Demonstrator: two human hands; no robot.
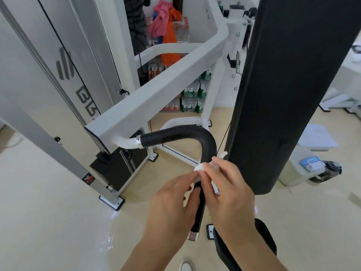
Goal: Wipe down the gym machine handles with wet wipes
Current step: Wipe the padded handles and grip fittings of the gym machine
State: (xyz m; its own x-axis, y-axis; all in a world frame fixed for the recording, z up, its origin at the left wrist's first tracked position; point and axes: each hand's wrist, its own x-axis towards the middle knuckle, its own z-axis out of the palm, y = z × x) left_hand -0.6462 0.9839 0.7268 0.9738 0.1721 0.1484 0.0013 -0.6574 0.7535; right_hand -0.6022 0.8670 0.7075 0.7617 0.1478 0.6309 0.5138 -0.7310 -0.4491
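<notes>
A: Beige gym flooring (48,222) spreads beneath a white machine frame (156,83), with shrink-wrapped packs of bottled drinks (192,94) stacked against the back wall.

B: Any containers nearer the camera?

A: 1 pale lidded bin (293,169) stands at right with a blue-and-white packet (312,163) on its lid; what the bin holds cannot be seen. 1 dark bottle (330,171) stands just beside it.

B: And the handle?

A: 1 black padded handle (175,136) runs rightward from the frame, bends, then points down toward the camera, ending in a metal cap (193,236). Its lower leg is nearly vertical.

B: The hands?

A: 2, both at that lower leg just below the bend. 1 white wet wipe (200,166) is bunched against the grip; the right hand (228,190) is closed over it, fingers curled. The left hand (173,198) presses the wipe's edge with its fingertips, loosely curled.
</notes>
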